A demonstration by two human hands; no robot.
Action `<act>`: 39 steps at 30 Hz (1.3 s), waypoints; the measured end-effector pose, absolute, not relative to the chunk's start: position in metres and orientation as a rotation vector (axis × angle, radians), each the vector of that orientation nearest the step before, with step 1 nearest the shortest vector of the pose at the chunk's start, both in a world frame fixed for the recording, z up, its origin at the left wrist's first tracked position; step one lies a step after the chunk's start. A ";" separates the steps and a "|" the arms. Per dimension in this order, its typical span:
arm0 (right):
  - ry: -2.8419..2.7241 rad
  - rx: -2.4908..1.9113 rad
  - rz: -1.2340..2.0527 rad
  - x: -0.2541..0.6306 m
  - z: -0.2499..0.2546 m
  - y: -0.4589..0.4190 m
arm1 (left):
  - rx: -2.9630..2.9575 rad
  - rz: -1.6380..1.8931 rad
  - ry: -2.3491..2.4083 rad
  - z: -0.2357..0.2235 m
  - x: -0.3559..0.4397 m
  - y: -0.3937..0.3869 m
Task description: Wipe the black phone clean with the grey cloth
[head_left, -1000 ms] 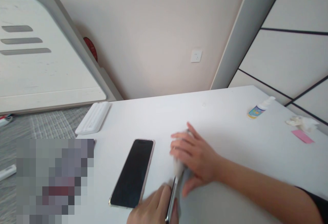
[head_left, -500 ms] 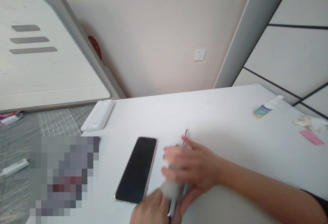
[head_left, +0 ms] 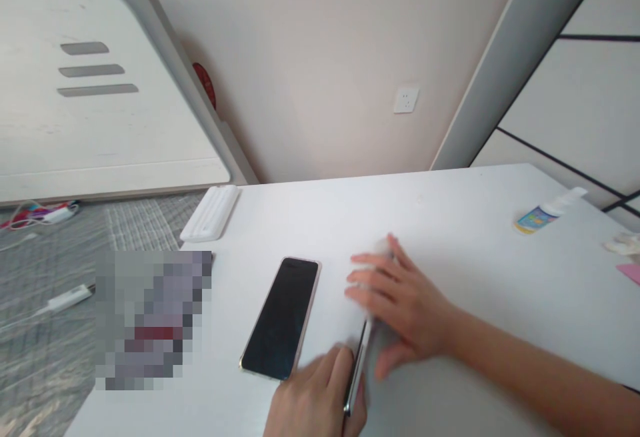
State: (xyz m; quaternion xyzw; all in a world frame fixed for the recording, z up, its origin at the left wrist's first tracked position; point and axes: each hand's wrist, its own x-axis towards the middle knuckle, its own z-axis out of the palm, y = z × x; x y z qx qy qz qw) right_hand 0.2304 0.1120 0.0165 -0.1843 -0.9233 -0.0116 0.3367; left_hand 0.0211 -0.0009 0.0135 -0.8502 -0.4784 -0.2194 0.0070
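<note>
Slim metal-edged slab (head_left: 356,373) held on edge and tilted above white desk (head_left: 450,223); exact kind unclear from this angle. Lower part in left hand (head_left: 313,400), fingers (head_left: 340,363) together and clamped around it. Upper end hidden beneath right hand (head_left: 405,303). White cloth (head_left: 383,247) bunched under right palm, only a small tuft showing near fingertips. Right fingers (head_left: 373,277) slightly apart, blurred, spread over cloth; firmness of grip impossible to tell.

Smartphone (head_left: 280,318) flat on desk, dark screen up, just beside left hand. White ribbed pad (head_left: 210,213) at far desk edge. Pump spray bottle (head_left: 543,218) on its side near right edge, blue label up. Crumpled tissue (head_left: 623,245) and pink paper slip (head_left: 631,273) at right frame edge. Pixelated patch (head_left: 153,320) at desk's left edge. White charger (head_left: 65,298) on grey rug (head_left: 145,230). Wall socket (head_left: 405,99) above desk.
</note>
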 end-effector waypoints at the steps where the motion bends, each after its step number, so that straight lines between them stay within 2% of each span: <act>1: -2.411 -0.332 -0.042 0.227 0.015 0.109 | -2.659 -0.702 -1.479 0.014 0.022 0.000; 4: -2.428 -0.140 -0.095 0.225 0.014 0.108 | -2.651 -0.721 -1.478 0.016 0.024 0.000; 8: -2.391 -0.591 0.000 0.230 0.018 0.113 | -2.645 -0.675 -1.545 0.018 0.026 0.000; 13: -2.388 -0.121 -0.072 0.220 0.014 0.103 | -2.664 -0.717 -1.497 0.017 0.023 -0.001; 15: -2.409 -0.239 -0.096 0.224 0.015 0.110 | -2.662 -0.702 -1.520 0.016 0.023 -0.001; 17: -2.390 -0.543 -0.051 0.231 0.018 0.116 | -2.659 -0.677 -1.548 0.016 0.022 -0.003; 19: -2.359 -0.617 -0.025 0.231 0.018 0.114 | -2.657 -0.672 -1.551 0.015 0.021 -0.004; 23: -2.352 -0.158 -0.085 0.219 0.016 0.101 | -2.668 -0.691 -1.520 0.012 0.020 -0.004; 24: -2.358 -0.162 -0.094 0.220 0.016 0.102 | -2.672 -0.685 -1.521 0.012 0.020 -0.004; 29: -2.354 -0.663 0.018 0.233 0.019 0.116 | -2.653 -0.652 -1.550 0.013 0.022 -0.002; 34: -2.342 -0.218 -0.053 0.220 0.014 0.104 | -2.681 -0.676 -1.514 0.012 0.022 -0.003; 39: -2.361 -0.524 0.031 0.223 0.015 0.107 | -2.688 -0.651 -1.551 0.009 0.021 -0.003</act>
